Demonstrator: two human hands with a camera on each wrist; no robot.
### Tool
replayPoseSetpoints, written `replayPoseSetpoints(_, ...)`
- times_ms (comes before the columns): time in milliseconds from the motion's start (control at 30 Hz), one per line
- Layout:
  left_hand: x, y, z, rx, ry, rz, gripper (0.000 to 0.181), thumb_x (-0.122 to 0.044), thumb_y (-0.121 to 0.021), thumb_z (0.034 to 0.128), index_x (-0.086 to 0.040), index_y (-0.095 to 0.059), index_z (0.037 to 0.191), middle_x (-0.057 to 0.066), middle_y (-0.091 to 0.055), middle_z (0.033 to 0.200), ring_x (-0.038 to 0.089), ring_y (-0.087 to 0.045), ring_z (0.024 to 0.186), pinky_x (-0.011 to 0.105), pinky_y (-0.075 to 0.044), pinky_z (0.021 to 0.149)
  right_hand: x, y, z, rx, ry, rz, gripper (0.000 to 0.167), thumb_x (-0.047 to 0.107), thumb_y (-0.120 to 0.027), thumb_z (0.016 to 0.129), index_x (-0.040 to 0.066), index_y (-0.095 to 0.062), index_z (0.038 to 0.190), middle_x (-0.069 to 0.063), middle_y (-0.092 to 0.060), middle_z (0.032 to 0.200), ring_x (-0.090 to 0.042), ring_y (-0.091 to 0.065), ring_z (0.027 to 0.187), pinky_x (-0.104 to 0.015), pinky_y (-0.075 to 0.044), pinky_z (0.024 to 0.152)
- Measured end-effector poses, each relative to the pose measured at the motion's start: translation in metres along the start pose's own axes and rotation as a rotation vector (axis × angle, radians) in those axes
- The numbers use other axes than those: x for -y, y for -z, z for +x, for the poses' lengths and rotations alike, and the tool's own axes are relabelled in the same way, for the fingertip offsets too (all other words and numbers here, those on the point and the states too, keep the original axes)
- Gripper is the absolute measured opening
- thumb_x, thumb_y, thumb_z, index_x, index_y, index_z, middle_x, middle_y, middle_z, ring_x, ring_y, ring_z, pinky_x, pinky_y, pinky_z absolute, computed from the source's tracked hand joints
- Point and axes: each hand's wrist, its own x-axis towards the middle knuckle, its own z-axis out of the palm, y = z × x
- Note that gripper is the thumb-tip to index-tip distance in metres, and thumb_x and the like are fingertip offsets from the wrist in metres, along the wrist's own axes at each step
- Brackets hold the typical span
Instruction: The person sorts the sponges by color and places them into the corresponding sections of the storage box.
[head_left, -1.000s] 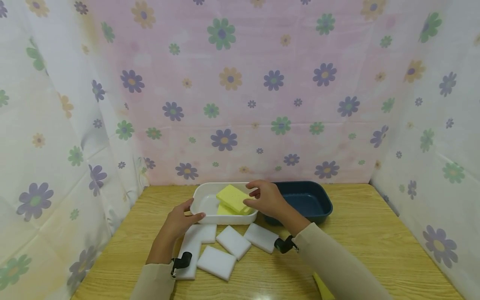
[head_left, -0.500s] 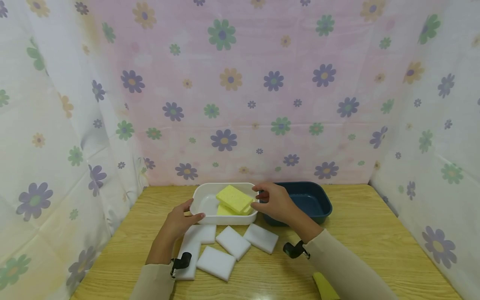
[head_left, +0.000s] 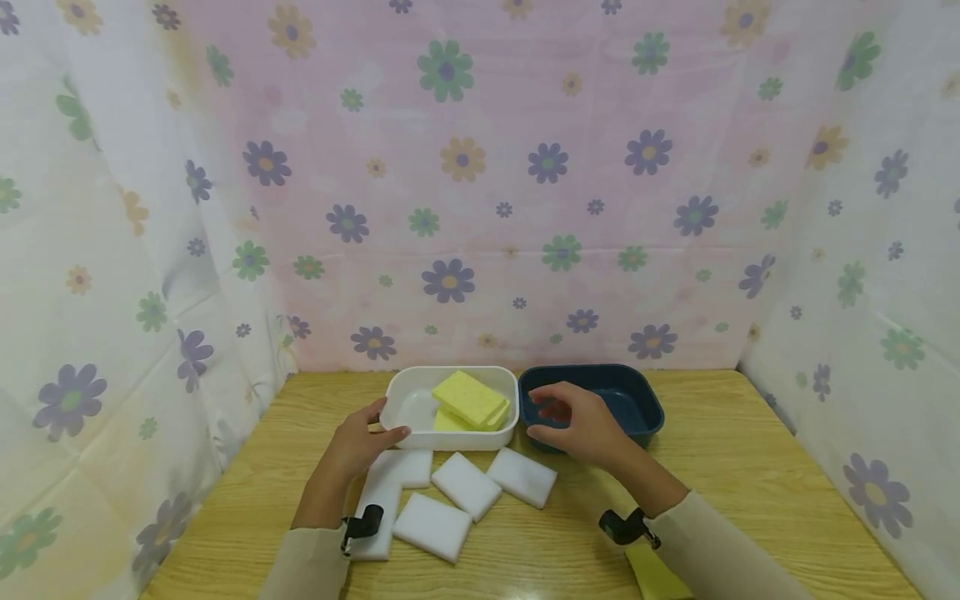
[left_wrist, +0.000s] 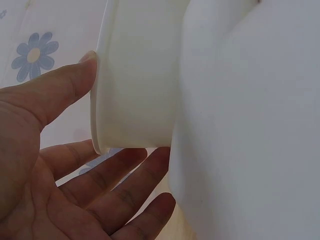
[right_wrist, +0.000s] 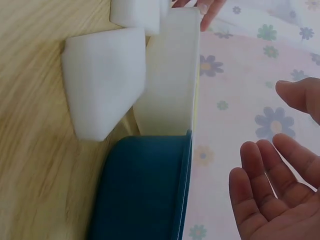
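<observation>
My left hand [head_left: 357, 443] holds the left end of a white plastic bin [head_left: 452, 441], thumb at the rim and fingers round the corner. In the left wrist view the thumb touches the rim and the fingers lie along the bin's end. Yellow sponges [head_left: 470, 398] rest stacked in the bin's right half, the top one askew. My right hand [head_left: 581, 427] hovers over the left part of a dark blue bin [head_left: 647, 432], its fingers loosely curved with nothing between them. In the right wrist view that hand [right_wrist: 280, 190] is apart from both bins.
Several white sponge blocks [head_left: 432, 527] lie on the wooden table [head_left: 555, 550] before the white bin. Another yellow sponge [head_left: 654, 575] lies near the front, partly under the right sleeve. Flowered cloth [head_left: 480, 208] hangs behind and on both sides.
My right hand has moved right, away from the yellow sponges and over to the dark blue bin. More of the front yellow sponge shows. The left hand has stayed put.
</observation>
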Motion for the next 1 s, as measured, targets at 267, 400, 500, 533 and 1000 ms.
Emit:
replayPoseSetpoints(267,0.002,0.000,0.000,0.012,0.007,-0.016,0.094,-0.045,-0.076,0.0942,-0.011,-0.024,0.166,0.022,-0.041,0.162,0.044,-0.052,0.139,0.059,-0.055,0.099,-0.005,0.013,-0.029,0.007,-0.003,0.017,0.052,0.044,-0.083,0.087,0.030,-0.065,0.133,-0.001,-0.070,0.129,-0.015,-0.069,0.108,-0.037,-0.058,0.093)
replayPoseSetpoints(400,0.002,0.001,-0.001,0.006,0.003,-0.006,0.093,-0.045,-0.075,0.0946,-0.011,-0.025,0.166,0.022,-0.042,0.161,0.044,-0.052,0.138,0.059,-0.055,0.098,-0.011,0.022,-0.046,-0.003,0.025,0.024,0.050,0.042,-0.084,0.087,0.027,-0.067,0.131,-0.002,-0.071,0.127,-0.017,-0.070,0.109,-0.038,-0.059,0.092)
replayPoseSetpoints(500,0.001,0.002,-0.002,0.000,0.004,0.007,0.093,-0.046,-0.075,0.0945,-0.012,-0.025,0.166,0.022,-0.044,0.159,0.044,-0.052,0.138,0.059,-0.054,0.099,-0.017,0.029,-0.057,-0.006,0.037,0.039,0.047,0.039,-0.084,0.087,0.023,-0.069,0.129,-0.001,-0.071,0.124,-0.015,-0.070,0.109,-0.040,-0.060,0.092)
replayPoseSetpoints(533,0.000,0.002,-0.002,-0.002,0.005,0.011,0.093,-0.046,-0.075,0.0945,-0.012,-0.025,0.166,0.022,-0.045,0.159,0.045,-0.052,0.138,0.060,-0.054,0.099,-0.018,0.032,-0.062,-0.004,0.031,0.051,0.046,0.038,-0.084,0.087,0.022,-0.070,0.129,0.000,-0.071,0.123,-0.015,-0.070,0.109,-0.041,-0.060,0.092)
replayPoseSetpoints(1000,-0.001,0.001,-0.001,-0.010,-0.007,0.007,0.092,-0.043,-0.076,0.0945,-0.009,-0.027,0.165,0.023,-0.044,0.159,0.045,-0.053,0.137,0.059,-0.055,0.098,-0.045,0.072,-0.126,0.069,-0.082,0.087,0.041,0.030,-0.080,0.093,0.028,-0.066,0.131,0.002,-0.069,0.128,-0.012,-0.070,0.107,-0.032,-0.059,0.088)
